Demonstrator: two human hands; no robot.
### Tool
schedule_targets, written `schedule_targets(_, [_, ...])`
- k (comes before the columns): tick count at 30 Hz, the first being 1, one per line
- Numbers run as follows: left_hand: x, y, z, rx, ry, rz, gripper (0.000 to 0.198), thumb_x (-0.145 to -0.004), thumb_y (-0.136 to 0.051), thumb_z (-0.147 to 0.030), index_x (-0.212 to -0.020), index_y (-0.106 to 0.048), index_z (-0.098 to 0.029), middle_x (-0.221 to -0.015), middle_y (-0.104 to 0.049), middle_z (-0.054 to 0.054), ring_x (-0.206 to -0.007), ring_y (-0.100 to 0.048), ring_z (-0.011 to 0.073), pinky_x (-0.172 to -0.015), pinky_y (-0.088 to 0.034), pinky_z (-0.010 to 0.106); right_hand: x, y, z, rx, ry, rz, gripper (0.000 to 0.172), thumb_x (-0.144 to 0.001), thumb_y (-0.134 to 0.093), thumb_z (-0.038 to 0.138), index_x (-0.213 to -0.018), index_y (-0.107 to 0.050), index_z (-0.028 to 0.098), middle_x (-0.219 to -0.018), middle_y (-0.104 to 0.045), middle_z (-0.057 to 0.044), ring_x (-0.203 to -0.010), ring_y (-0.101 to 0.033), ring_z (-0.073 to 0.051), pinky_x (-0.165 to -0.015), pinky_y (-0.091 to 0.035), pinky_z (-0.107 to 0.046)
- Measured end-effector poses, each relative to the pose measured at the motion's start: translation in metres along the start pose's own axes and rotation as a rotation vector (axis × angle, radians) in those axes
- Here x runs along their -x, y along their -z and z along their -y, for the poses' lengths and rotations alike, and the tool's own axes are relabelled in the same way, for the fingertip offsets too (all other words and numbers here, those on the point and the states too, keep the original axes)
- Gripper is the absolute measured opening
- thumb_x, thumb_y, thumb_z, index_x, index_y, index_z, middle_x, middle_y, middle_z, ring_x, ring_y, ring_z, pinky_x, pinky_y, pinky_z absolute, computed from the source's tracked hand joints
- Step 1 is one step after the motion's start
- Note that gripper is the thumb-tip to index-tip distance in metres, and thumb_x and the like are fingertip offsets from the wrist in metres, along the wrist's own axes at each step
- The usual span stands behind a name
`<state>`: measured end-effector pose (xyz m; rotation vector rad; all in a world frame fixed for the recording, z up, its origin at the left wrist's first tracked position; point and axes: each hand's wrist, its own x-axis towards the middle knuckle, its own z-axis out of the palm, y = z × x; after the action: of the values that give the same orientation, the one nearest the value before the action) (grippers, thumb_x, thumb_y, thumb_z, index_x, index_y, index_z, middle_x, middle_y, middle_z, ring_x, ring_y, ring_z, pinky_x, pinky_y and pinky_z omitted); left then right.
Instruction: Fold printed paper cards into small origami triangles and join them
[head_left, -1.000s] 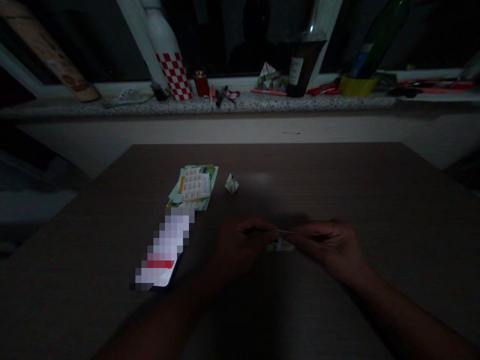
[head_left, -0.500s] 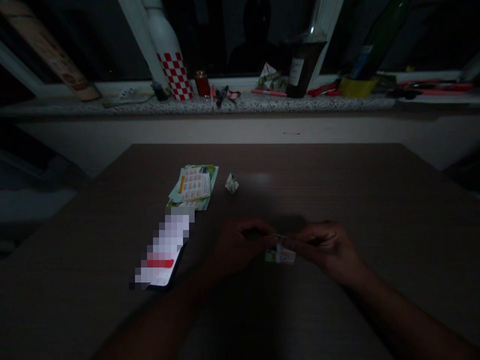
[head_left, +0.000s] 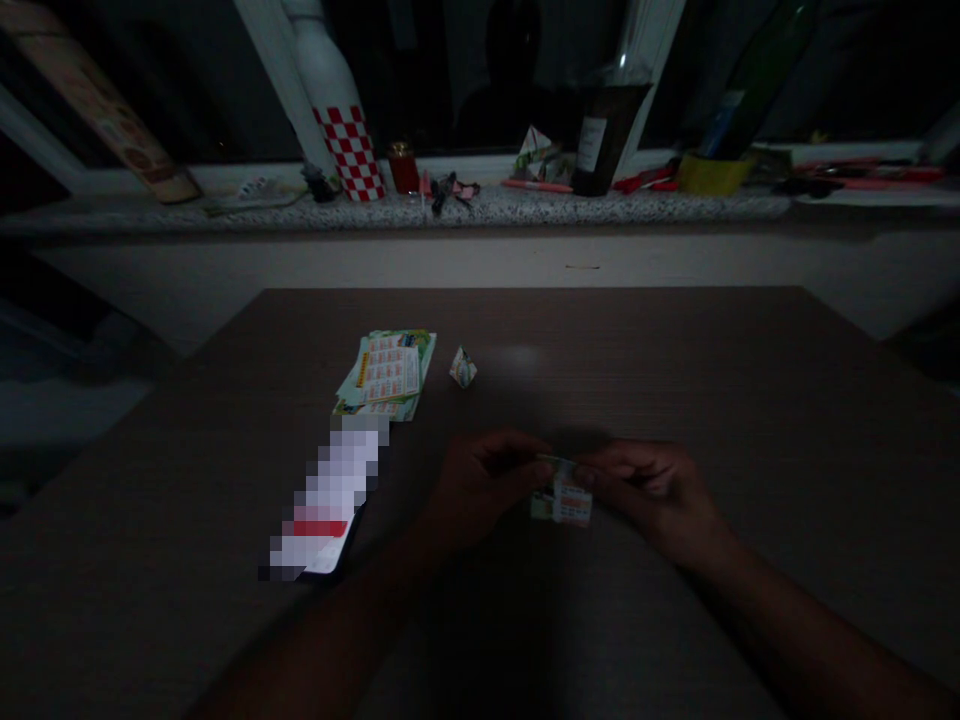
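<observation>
A small folded paper (head_left: 571,503), printed in green, white and orange, is held between both hands above the dark wooden table (head_left: 637,350). My left hand (head_left: 487,485) pinches its upper left edge with thumb and fingers. On the other side, my right hand (head_left: 652,490) grips the upper right edge in a pinch. Beyond my left hand stands a small folded paper piece (head_left: 463,368) on the table. To its left lies a stack of printed papers (head_left: 388,372).
A phone (head_left: 330,500) with a lit, pixelated screen lies left of my left hand. Along the granite sill (head_left: 495,208) behind the table stand a red-and-white checkered bottle (head_left: 351,140), a small red jar (head_left: 403,168), a dark labelled container (head_left: 600,145) and a yellow holder (head_left: 712,175).
The held paper has tilted so that more of its printed face shows. Both hands have shifted slightly at the fingertips and still pinch it.
</observation>
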<state>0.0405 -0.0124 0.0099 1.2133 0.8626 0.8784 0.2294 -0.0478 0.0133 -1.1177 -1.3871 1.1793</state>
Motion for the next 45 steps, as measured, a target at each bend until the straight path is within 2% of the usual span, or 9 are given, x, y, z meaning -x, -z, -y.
schedule_targets(3, [0.0, 0.002, 0.002, 0.019, -0.01, -0.054, 0.018, -0.073, -0.071, -0.026, -0.09, -0.071, -0.018, -0.082, -0.07, 0.001, -0.074, -0.063, 0.0127, -0.067, -0.049, 0.022, 0.0, 0.001, -0.001, -0.033, -0.02, -0.012, 0.008, -0.077, -0.07, 0.024, -0.075, -0.074, 0.018, -0.07, -0.076, -0.004, -0.056, -0.069, -0.014, -0.053, -0.055, -0.021])
schedule_targets(10, [0.002, 0.002, 0.001, -0.208, -0.12, -0.06, 0.01, -0.078, -0.064, -0.025, -0.076, -0.066, -0.015, -0.071, -0.065, 0.0, -0.067, -0.06, 0.0124, -0.061, -0.047, 0.022, 0.0, 0.0, -0.002, 0.042, 0.033, -0.012, 0.008, -0.078, -0.069, 0.023, -0.074, -0.073, 0.018, -0.068, -0.076, -0.004, -0.056, -0.07, -0.015, -0.052, -0.055, -0.02])
schedule_targets(14, [0.006, 0.0, -0.004, -0.47, -0.315, -0.09, 0.008, -0.078, -0.061, -0.017, -0.069, -0.062, -0.016, -0.066, -0.061, -0.001, -0.062, -0.057, 0.0108, -0.059, -0.044, 0.021, 0.002, -0.001, -0.002, 0.223, 0.179, -0.013, 0.006, -0.079, -0.066, 0.021, -0.078, -0.071, 0.018, -0.069, -0.075, -0.003, -0.058, -0.069, -0.014, -0.052, -0.054, -0.021])
schedule_targets(19, [0.008, -0.003, -0.005, -0.708, -0.62, -0.011, 0.007, -0.081, -0.059, -0.016, -0.075, -0.063, -0.015, -0.072, -0.064, 0.002, -0.065, -0.058, 0.0112, -0.062, -0.046, 0.022, 0.004, -0.002, -0.002, 0.428, 0.438, -0.011, 0.015, -0.076, -0.064, 0.011, -0.09, -0.065, 0.018, -0.081, -0.072, -0.005, -0.072, -0.068, -0.017, -0.064, -0.054, -0.027])
schedule_targets(25, [0.009, -0.007, 0.001, -0.833, -0.898, 0.123, 0.003, -0.083, -0.058, -0.014, -0.085, -0.061, -0.014, -0.079, -0.066, 0.005, -0.073, -0.059, 0.0129, -0.068, -0.048, 0.024, 0.005, -0.006, 0.002, 0.438, 0.633, 0.044, 0.016, -0.072, -0.06, 0.006, -0.082, -0.057, 0.018, -0.075, -0.063, -0.005, -0.067, -0.061, -0.017, -0.058, -0.05, -0.029])
schedule_targets(29, [0.009, -0.008, 0.002, -0.826, -0.99, 0.143, 0.004, -0.084, -0.056, -0.014, -0.086, -0.059, -0.016, -0.08, -0.065, 0.004, -0.073, -0.059, 0.013, -0.07, -0.049, 0.025, 0.005, -0.007, 0.005, 0.45, 0.688, 0.039, 0.018, -0.069, -0.06, 0.004, -0.078, -0.056, 0.019, -0.068, -0.059, -0.003, -0.06, -0.057, -0.016, -0.055, -0.047, -0.03])
schedule_targets(33, [0.008, -0.007, 0.0, -0.806, -0.946, 0.114, 0.005, -0.085, -0.055, -0.015, -0.084, -0.059, -0.018, -0.079, -0.065, 0.003, -0.072, -0.06, 0.0123, -0.067, -0.049, 0.024, 0.003, -0.005, 0.005, 0.445, 0.655, 0.026, 0.017, -0.068, -0.06, 0.004, -0.076, -0.056, 0.019, -0.066, -0.058, -0.003, -0.06, -0.057, -0.016, -0.055, -0.046, -0.03])
schedule_targets(39, [0.004, 0.0, -0.008, -0.789, -0.692, 0.052, 0.011, -0.085, -0.055, -0.022, -0.079, -0.062, -0.018, -0.077, -0.066, 0.003, -0.07, -0.06, 0.0133, -0.064, -0.048, 0.025, -0.003, 0.01, -0.003, 0.45, 0.504, -0.006, 0.015, -0.067, -0.055, 0.005, -0.068, -0.054, 0.02, -0.065, -0.056, 0.0, -0.058, -0.055, -0.015, -0.055, -0.044, -0.027])
schedule_targets(45, [0.001, 0.013, -0.016, -0.622, -0.418, -0.201, 0.008, -0.081, -0.058, -0.019, -0.075, -0.063, -0.017, -0.075, -0.064, 0.0, -0.07, -0.058, 0.013, -0.067, -0.047, 0.025, -0.008, 0.028, -0.018, 0.294, 0.275, -0.077, 0.01, -0.075, -0.056, 0.014, -0.067, -0.052, 0.02, -0.065, -0.053, 0.001, -0.062, -0.054, -0.014, -0.06, -0.044, -0.027])
